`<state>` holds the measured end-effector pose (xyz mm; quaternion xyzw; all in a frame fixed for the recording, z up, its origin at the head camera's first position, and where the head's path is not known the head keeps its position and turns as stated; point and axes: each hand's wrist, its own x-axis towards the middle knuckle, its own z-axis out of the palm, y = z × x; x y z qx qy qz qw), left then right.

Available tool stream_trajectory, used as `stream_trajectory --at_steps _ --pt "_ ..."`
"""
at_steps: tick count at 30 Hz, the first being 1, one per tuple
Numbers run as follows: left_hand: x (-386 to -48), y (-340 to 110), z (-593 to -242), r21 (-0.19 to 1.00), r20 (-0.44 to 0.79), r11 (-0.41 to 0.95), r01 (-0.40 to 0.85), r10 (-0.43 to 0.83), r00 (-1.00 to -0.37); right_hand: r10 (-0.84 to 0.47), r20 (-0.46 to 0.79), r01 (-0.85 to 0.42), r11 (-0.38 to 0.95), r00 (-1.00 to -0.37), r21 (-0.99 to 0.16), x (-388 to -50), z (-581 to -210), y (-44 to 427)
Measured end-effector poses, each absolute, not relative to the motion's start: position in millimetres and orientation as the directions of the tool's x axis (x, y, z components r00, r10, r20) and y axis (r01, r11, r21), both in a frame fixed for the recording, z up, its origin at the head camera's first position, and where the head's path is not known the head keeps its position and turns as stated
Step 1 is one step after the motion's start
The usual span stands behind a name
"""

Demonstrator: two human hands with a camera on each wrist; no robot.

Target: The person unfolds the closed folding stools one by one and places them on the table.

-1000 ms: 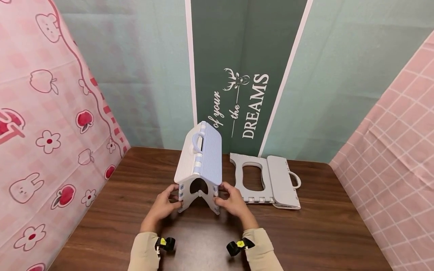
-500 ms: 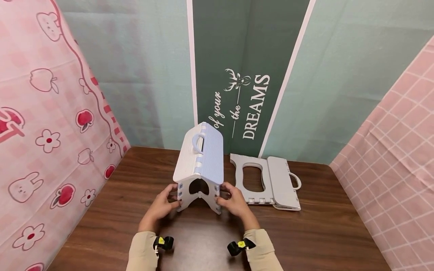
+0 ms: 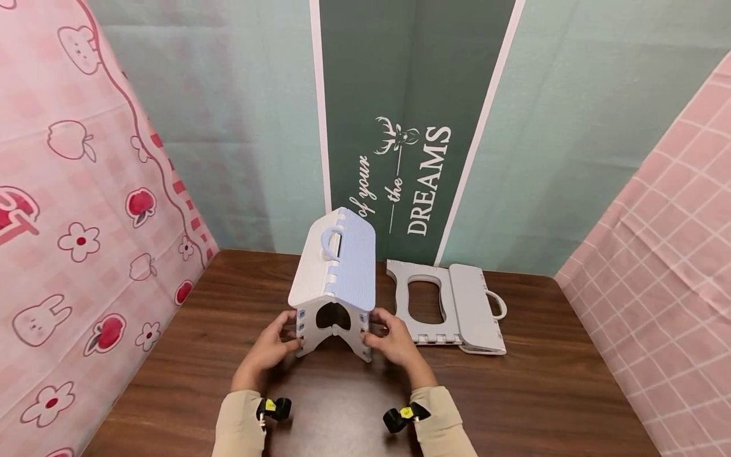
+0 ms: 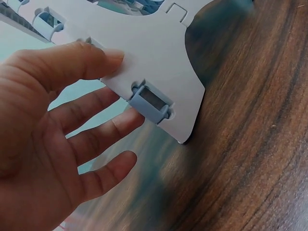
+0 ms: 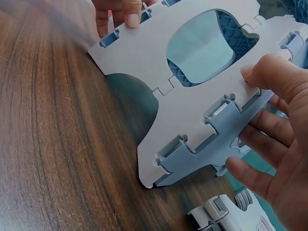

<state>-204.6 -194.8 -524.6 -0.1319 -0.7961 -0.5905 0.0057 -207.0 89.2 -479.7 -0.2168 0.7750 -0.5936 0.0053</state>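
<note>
A white and light-blue folding step stool (image 3: pixel 355 263) stands partly unfolded on the table, its ridged top peaked like a roof and a loop handle (image 3: pixel 330 244) at the fold. My left hand (image 3: pixel 267 348) pinches the left leg's near edge; in the left wrist view the thumb lies on the white end panel (image 4: pixel 149 48), fingers behind the hinged edge. Opposite, my right hand (image 3: pixel 397 343) pinches the right leg's edge, its thumb (image 5: pixel 269 72) on the white panel (image 5: pixel 207 103). Between the hands, the end panel bends at a middle hinge. The far legs are hidden in the head view.
To the right, a grey-white folding stool (image 3: pixel 468 304) lies flat on the brown wooden table (image 3: pixel 542 393). A green cloth with lettering (image 3: pixel 422 76) hangs behind. Pink patterned cloths stand at the left (image 3: pixel 80 190) and right (image 3: pixel 657 254).
The stool's top has spread a little wider and its peak has flattened slightly. My left hand has shifted slightly left with its leg; the right hand has hardly moved.
</note>
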Motion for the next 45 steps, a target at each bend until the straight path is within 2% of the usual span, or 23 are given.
stream_trajectory --at_steps 4,9,13,20,24,28,35,40,45 --pt "-204 -198 -524 0.941 0.154 0.27 0.206 0.202 -0.967 -0.344 0.251 -0.325 0.179 -0.905 -0.929 -207 -480 86" --pt "-203 -199 -520 0.949 0.068 0.293 0.115 0.166 -0.984 -0.355 0.239 -0.31 0.156 -0.904 -0.938 -206 -479 81" --pt "-204 -196 -522 0.953 0.064 0.285 0.106 0.153 -0.986 -0.337 0.232 -0.307 0.188 -0.912 -0.933 -204 -477 80" --pt "-197 -187 -522 0.915 0.136 0.373 0.153 0.072 -0.988 -0.307 0.203 -0.28 0.229 -0.93 -0.932 -198 -466 85" --pt "-191 -183 -519 0.87 0.209 0.444 0.217 0.068 -0.976 -0.295 0.206 -0.285 0.255 -0.933 -0.924 -203 -478 89" --pt "-184 -183 -510 0.805 0.261 0.535 0.259 0.073 -0.963 -0.302 0.262 -0.361 0.345 -0.917 -0.866 -207 -488 96" --pt "-177 -187 -479 0.705 0.351 0.635 0.317 0.076 -0.933 -0.262 0.43 -0.504 0.467 -0.864 -0.727 -208 -473 104" --pt "-173 -189 -460 0.665 0.375 0.664 0.341 0.096 -0.922 -0.285 0.457 -0.536 0.528 -0.843 -0.659 -210 -462 106" --pt "-170 -191 -446 0.645 0.429 0.661 0.384 0.102 -0.897 -0.289 0.468 -0.546 0.539 -0.835 -0.642 -213 -453 107"
